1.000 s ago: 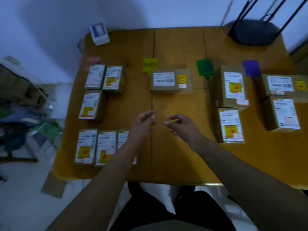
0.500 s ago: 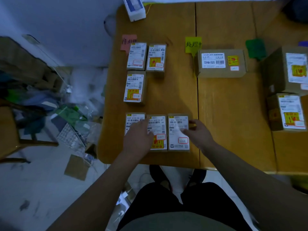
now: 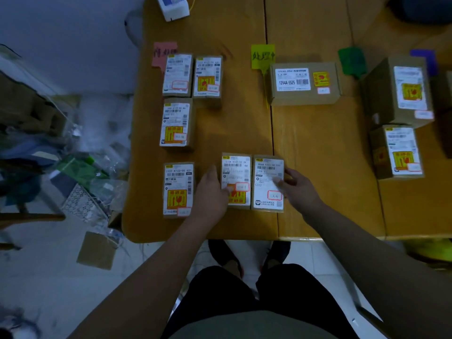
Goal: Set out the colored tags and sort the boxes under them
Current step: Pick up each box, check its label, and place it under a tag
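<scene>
— Where are the two boxes?
— Lower centre of the frame, side by side on the worktop [image 3: 318,167]. The left box [image 3: 236,182] has the left hand [image 3: 212,189] pressed on its left edge; the right box [image 3: 268,183] is gripped by the right hand [image 3: 297,188].
— Their look?
— Brown cardboard, white labels; the left one carries a yellow sticker. A third box [image 3: 178,189] sits apart, left.
</scene>
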Demonstrator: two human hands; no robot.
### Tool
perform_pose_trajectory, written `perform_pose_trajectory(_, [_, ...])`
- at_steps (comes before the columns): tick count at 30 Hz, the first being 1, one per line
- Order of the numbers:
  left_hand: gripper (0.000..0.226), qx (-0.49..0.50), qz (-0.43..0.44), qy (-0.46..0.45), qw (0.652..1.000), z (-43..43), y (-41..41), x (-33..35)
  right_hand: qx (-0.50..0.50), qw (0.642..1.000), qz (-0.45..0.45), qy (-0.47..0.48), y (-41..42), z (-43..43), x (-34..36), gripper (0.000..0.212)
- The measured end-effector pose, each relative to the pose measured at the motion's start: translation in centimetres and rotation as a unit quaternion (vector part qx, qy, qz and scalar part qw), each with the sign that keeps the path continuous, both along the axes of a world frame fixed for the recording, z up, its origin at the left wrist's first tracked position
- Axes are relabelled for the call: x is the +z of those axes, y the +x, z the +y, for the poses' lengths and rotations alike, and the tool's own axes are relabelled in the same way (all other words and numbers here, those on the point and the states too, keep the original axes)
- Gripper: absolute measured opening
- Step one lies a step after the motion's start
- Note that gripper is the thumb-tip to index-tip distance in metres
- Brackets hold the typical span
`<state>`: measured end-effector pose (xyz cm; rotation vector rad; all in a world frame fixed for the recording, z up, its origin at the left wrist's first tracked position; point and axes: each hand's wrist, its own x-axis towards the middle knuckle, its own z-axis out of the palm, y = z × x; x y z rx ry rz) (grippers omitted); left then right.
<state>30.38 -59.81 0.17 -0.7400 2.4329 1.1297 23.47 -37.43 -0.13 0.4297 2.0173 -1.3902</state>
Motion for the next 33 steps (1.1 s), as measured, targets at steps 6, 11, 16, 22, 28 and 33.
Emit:
perform_pose_trajectory(6, [0.053,0.164,-0.001,0.179,0.97,0.1,-2.0,1.0,-0.064,0.995,0.032,-0.063,-0.6,0.4,0.8,0.051])
perform_pose_trajectory(11, [0.054,0.232,0.111,0.253,0.933,-0.8,-4.0,5.6,-0.083,0.984,0.094,-0.126,-3.8,0.8,5.4,0.054])
perform_pose_trajectory(16, [0.046,0.242,0.18,0.314,0.9,-1.8,-6.1,12.2,-0.04,0.973,0.177,-0.142,-6.4,-0.1,11.8,0.049])
perform_pose_trajectory(22, [0.04,0.215,0.228,0.316,0.895,-2.7,-8.2,17.6,-0.033,0.962,0.225,-0.149,-9.0,-0.9,17.6,0.037])
perform_pose_trajectory(28, [0.04,0.17,0.273,0.314,0.893,-3.2,-10.0,21.4,-0.046,0.957,0.245,-0.151,-11.1,-1.4,22.0,0.055])
perform_pose_trajectory(33, [0.034,0.147,0.294,0.301,0.895,-3.6,-11.4,22.9,-0.045,0.954,0.258,-0.146,-12.2,-1.5,23.9,0.052])
